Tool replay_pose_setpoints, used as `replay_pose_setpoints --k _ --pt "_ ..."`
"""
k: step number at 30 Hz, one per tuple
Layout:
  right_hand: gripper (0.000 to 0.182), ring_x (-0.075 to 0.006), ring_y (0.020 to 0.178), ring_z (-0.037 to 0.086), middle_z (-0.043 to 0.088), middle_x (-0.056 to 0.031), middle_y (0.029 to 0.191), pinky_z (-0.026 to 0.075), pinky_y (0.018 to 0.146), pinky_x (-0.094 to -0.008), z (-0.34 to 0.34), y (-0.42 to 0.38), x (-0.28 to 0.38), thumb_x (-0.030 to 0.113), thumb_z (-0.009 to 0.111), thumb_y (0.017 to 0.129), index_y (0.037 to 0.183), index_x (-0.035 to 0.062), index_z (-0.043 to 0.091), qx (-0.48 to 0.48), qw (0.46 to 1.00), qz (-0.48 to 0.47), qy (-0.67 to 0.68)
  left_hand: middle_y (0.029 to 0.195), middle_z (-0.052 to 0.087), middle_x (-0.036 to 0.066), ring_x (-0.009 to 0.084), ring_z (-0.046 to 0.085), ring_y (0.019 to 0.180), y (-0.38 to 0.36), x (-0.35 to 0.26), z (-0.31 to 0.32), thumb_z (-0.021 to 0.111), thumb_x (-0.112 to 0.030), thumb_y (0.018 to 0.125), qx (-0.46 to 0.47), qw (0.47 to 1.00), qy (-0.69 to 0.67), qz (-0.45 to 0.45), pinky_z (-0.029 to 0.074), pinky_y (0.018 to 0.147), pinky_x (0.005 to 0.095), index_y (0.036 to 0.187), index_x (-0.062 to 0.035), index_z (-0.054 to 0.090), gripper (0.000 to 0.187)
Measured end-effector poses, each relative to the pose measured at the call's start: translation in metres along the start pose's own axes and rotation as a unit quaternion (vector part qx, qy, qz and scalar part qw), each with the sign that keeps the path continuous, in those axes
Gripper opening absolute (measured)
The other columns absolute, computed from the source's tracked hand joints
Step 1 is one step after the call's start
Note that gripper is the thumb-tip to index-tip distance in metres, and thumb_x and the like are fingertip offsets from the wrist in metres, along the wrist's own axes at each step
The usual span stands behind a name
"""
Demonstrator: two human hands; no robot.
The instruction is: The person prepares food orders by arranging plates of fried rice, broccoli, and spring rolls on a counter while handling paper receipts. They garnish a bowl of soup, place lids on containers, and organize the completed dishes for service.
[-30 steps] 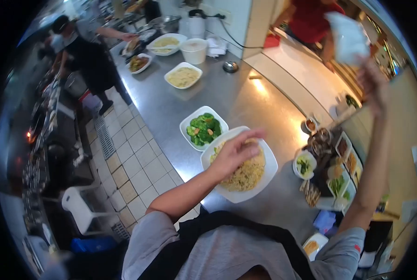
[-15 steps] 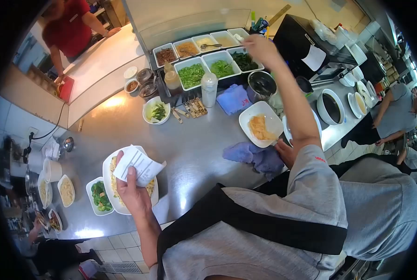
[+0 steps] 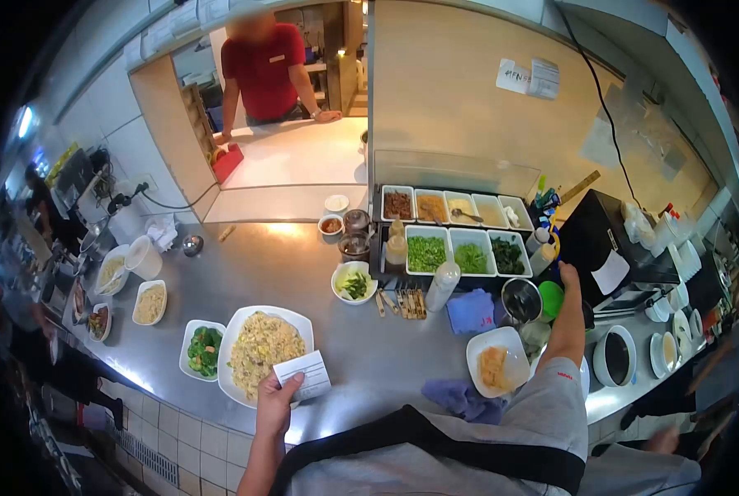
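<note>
My left hand (image 3: pixel 277 398) pinches a printed order slip (image 3: pixel 305 374) over the near edge of a large white plate of fried rice (image 3: pixel 262 351). Left of that plate is a small white dish of broccoli (image 3: pixel 204 350). My right arm stretches forward on the right, with my right hand (image 3: pixel 567 274) beside a green bowl (image 3: pixel 550 299) and close to upright squeeze bottles (image 3: pixel 541 258). Its fingers are mostly hidden, so I cannot tell what they hold. Below that arm sits a square white bowl with a light brown food piece (image 3: pixel 493 368).
White tubs of chopped greens (image 3: pixel 427 250) and toppings line the back. A clear bottle (image 3: pixel 443 287), blue cloth (image 3: pixel 471 312) and purple cloth (image 3: pixel 462 403) lie around the counter. A person in red (image 3: pixel 262 74) leans at the pass. A black box-shaped appliance (image 3: pixel 588 240) stands right.
The view has swung up and to the left. My right hand has left the topping tubs for the bottles at their right. The slip, still in my left hand, now shows lower over the fried rice.
</note>
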State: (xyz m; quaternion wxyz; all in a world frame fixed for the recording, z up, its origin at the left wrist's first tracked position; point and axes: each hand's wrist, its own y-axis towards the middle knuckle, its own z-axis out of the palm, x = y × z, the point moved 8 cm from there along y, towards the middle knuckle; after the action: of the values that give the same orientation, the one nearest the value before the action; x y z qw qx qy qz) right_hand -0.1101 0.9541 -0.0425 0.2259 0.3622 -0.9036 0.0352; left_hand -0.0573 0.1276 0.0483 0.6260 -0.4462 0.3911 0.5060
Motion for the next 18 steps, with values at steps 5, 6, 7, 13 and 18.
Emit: replay_pose_setpoints --k 5,6,7,13,18 --pt "0.026 -0.0248 0.073 0.061 0.065 -0.0146 0.078 0.046 0.068 -0.0377 -0.027 -0.038 0.003 0.014 0.07 0.065 0.079 -0.0075 0.065 -0.046 0.941 0.171 0.288 0.094 0.066 0.007 0.0134 0.061 0.083 0.004 0.012 0.014 0.062 -0.007 0.083 0.021 1.0 0.013 -0.016 0.047 0.078 0.0281 0.102 0.0001 0.063 0.02" --pt "0.021 -0.0192 0.067 0.057 0.062 -0.0073 0.074 0.045 0.06 -0.0348 -0.021 -0.035 -0.005 0.003 0.072 0.06 0.078 -0.0041 0.066 -0.043 0.902 0.183 0.389 0.093 0.066 0.007 0.0131 0.061 0.083 0.005 0.015 0.018 0.062 -0.007 0.083 0.027 0.999 0.014 -0.023 0.046 0.078 0.0279 0.101 -0.0001 0.063 0.019" --pt "0.015 -0.0209 0.082 0.054 0.063 -0.0067 0.079 0.039 0.071 -0.0448 -0.022 -0.044 -0.002 0.018 0.072 0.068 0.078 0.007 0.067 -0.002 0.889 0.202 0.412 0.093 0.066 0.007 0.0129 0.061 0.083 0.005 0.017 0.023 0.063 -0.007 0.083 0.033 0.999 0.014 -0.026 0.046 0.078 0.0276 0.101 -0.0003 0.063 0.019" --pt "0.013 -0.023 0.071 0.054 0.063 -0.009 0.076 0.039 0.066 -0.0417 -0.044 -0.075 0.001 0.017 0.063 0.067 0.072 0.0047 0.065 -0.022 0.886 0.229 0.402 0.093 0.066 0.007 0.0124 0.06 0.084 0.005 0.024 0.037 0.063 -0.007 0.083 0.059 0.997 0.015 -0.036 0.045 0.08 0.0276 0.101 -0.0006 0.064 0.019" --pt "0.026 -0.0323 0.095 0.06 0.061 -0.021 0.105 0.047 0.079 -0.0395 -0.034 -0.056 -0.001 0.013 0.057 0.069 0.088 -0.0012 0.066 0.025 0.98 0.187 0.057 0.093 0.066 0.007 0.0127 0.06 0.085 0.001 0.021 0.043 0.062 -0.006 0.084 0.072 0.997 0.016 -0.028 0.045 0.08 0.0281 0.1 -0.0004 0.064 0.018"
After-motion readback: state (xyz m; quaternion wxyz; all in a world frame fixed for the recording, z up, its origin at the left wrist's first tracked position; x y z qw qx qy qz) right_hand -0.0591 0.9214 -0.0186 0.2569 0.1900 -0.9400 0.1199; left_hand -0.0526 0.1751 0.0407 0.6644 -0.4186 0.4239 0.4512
